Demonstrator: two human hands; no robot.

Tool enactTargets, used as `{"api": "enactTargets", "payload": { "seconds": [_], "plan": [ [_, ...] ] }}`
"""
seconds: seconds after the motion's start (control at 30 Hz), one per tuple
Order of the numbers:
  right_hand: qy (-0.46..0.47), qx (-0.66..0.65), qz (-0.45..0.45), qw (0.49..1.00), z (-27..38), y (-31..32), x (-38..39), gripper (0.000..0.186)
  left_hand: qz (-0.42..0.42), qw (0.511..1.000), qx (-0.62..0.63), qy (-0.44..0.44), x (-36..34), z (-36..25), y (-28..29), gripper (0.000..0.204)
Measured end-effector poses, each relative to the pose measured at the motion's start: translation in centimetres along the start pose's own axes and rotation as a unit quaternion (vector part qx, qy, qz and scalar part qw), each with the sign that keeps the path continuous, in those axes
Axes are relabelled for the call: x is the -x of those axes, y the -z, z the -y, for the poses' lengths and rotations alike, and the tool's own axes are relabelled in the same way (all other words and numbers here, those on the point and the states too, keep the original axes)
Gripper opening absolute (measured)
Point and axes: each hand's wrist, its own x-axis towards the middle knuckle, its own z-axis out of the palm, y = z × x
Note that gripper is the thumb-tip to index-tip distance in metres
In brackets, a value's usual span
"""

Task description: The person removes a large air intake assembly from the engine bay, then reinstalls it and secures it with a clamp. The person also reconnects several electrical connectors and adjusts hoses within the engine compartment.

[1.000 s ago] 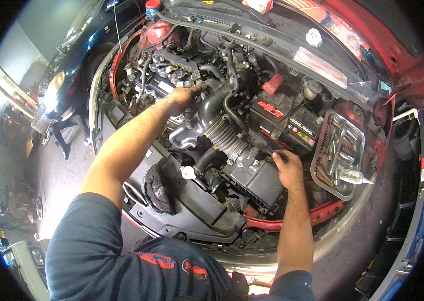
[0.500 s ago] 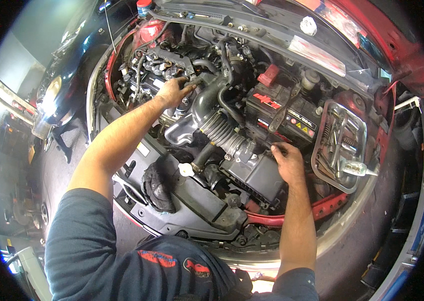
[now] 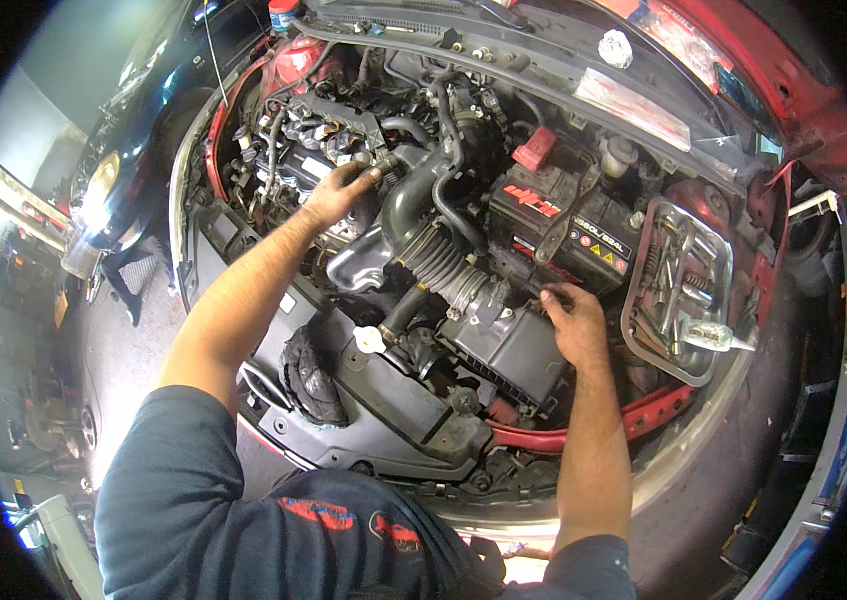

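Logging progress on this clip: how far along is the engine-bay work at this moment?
Done: the hood is up and a metal tool tray sits by the battery. In hand: the left hand grips the black intake hose at its engine end, and the right hand rests on the air filter box. Left: hose and box appear to sit in place, not lifted out.

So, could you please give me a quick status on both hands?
Left hand gripping intake hose at engine end. Right hand on air filter box. Nothing in the way.
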Motion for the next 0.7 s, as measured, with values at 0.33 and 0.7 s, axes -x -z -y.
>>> {"api": "enactTargets", "payload": {
  "seconds": [0.33, 0.7],
  "plan": [
    [0.019, 0.012, -0.021, 1.000, -0.9, -0.3, -0.4, 0.036, 0.124, 0.978, -0.148, -0.073, 2.2, 0.0, 1.3, 0.060],
    [0.093, 0.163, -0.171, 0.967, 1.8, -1.2, 0.8, 0.028, -0.025, 0.994, 0.001, 0.107, 7.4, 9.6, 1.5, 0.047]
  ]
}}
